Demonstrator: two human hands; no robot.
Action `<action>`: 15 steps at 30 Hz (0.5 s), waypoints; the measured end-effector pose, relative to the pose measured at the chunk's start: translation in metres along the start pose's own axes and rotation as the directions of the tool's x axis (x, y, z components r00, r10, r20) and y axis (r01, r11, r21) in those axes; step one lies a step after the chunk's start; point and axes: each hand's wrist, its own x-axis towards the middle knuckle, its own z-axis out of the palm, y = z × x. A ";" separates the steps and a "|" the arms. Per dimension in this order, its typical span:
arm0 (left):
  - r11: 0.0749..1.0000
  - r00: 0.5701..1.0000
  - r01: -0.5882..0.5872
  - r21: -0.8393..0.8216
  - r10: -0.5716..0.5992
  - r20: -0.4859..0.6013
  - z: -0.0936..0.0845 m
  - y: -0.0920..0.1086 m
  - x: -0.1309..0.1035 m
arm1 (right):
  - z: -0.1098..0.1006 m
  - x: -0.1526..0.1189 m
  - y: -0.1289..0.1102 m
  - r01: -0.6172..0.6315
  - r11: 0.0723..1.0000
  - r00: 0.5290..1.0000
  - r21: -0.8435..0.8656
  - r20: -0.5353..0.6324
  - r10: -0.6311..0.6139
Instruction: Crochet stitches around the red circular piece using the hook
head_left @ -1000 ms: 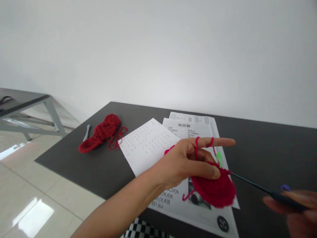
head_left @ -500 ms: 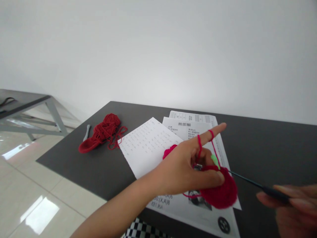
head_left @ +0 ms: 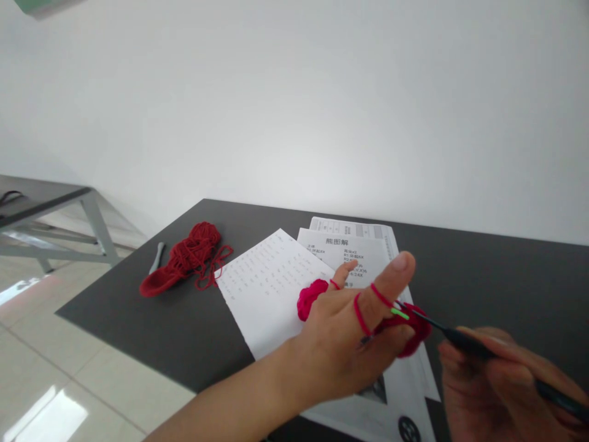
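My left hand (head_left: 345,334) pinches a round crimson crochet piece (head_left: 418,334) between thumb and fingers, its index finger raised. Crimson yarn (head_left: 362,314) loops around that index finger, and another loop circles the little finger. A bright green stitch marker (head_left: 399,314) sits at the edge of the piece. In a pen-like grip, my right hand (head_left: 501,374) holds a dark-handled crochet hook (head_left: 469,342). The hook's thin tip meets the yarn by the piece, just above the marker. Behind my left hand lies a crimson yarn bundle (head_left: 311,299), partly covered.
On the dark table (head_left: 151,344), a handwritten sheet (head_left: 257,288) overlaps printed pattern pages (head_left: 368,244). At the left are a dark red yarn bundle (head_left: 196,248) joined by a red crocheted piece (head_left: 159,282), and a grey tool (head_left: 157,256). A bench (head_left: 50,190) stands farther left.
My right hand and the hook have moved left and up to the piece. My left hand has turned, so the piece is tilted and shows less. The little finger now shows.
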 end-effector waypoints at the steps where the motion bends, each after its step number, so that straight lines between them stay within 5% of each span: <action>1: 0.999 0.999 -0.030 0.044 0.031 -0.020 0.000 0.000 0.000 | 0.000 0.000 0.000 0.001 1.000 1.000 -0.009 -0.013 -0.001; 4: 0.989 0.996 -0.065 0.135 0.072 -0.047 0.000 0.002 0.001 | 0.009 -0.003 -0.004 0.003 1.000 0.998 -0.026 -0.056 -0.004; 8: 0.999 0.997 -0.017 0.045 0.021 -0.072 0.001 0.000 0.000 | 0.022 -0.006 -0.006 -0.008 0.999 0.979 -0.031 -0.202 0.001; 15: 0.999 0.991 -0.049 -0.011 0.047 -0.125 0.007 -0.002 -0.006 | 0.014 -0.003 -0.002 0.042 0.999 0.996 -0.018 -0.082 -0.043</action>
